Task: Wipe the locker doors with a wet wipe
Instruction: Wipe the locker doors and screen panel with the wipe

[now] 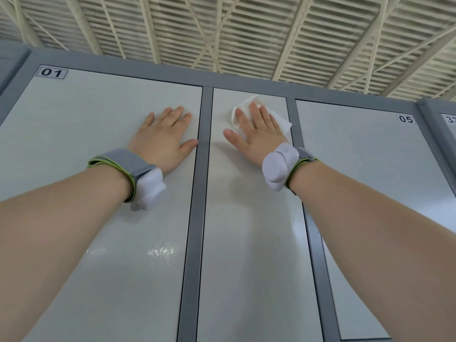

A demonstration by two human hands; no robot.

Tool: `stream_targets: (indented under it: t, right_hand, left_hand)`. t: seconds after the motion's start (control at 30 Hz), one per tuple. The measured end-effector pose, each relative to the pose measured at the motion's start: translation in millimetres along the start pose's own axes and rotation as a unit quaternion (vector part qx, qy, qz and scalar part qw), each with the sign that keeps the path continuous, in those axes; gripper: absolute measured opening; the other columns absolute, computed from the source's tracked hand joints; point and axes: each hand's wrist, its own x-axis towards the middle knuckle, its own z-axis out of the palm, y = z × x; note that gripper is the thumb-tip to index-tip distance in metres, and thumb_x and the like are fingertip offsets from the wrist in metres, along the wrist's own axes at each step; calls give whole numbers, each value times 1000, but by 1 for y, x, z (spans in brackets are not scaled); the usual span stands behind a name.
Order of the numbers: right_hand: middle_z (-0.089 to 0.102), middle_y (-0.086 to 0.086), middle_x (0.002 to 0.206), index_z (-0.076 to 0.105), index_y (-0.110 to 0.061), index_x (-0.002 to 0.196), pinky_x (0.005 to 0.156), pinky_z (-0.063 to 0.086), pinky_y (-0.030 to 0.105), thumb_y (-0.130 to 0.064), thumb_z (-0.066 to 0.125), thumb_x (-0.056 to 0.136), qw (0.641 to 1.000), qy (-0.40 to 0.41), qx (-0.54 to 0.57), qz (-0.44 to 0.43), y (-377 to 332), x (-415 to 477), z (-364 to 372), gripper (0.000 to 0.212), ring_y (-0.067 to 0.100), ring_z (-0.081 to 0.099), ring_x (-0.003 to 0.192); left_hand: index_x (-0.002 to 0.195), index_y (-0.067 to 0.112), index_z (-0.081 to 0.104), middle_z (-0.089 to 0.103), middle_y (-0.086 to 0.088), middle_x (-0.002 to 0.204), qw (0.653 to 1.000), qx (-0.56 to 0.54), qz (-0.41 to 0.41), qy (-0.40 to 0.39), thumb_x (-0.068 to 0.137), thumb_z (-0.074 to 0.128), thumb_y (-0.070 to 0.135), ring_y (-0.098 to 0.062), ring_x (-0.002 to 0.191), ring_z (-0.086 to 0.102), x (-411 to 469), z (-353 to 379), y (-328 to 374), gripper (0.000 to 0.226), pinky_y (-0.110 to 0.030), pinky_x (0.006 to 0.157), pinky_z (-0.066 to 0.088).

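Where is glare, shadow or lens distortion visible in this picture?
Head view: bright wet glare low on door 01; the wide-angle lens bows the locker frame; the right hand on the wet wipe casts a soft shadow.

Both arms reach upward, left hand and right hand flat, fingers straight.

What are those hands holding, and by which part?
Nothing is gripped. The right hand presses the wipe flat against the middle door, its straight fingers over the wipe's middle. The left hand rests bare on door 01.
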Motion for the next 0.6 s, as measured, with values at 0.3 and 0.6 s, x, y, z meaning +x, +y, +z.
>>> stream_targets:
  t: [0.3,0.6]
  right_hand:
    - [-13,12,158,-2,-23,152,116,-9,38,-70,19,89,992,8,-5,128,7,18,-14,81,27,-15,145]
    - [-11,10,159,3,-26,152,117,-8,38,-72,19,88,999,19,-13,36,-31,32,-3,80,26,-14,145]
  left_hand:
    - [151,15,15,5,-3,159,1000,0,5,10,99,30,42,-21,146,4,-1,2,0,60,-37,116,3]
    - [151,16,14,6,-3,159,1000,-7,11,2,99,32,44,-19,146,3,-1,-2,-1,62,-35,116,3]
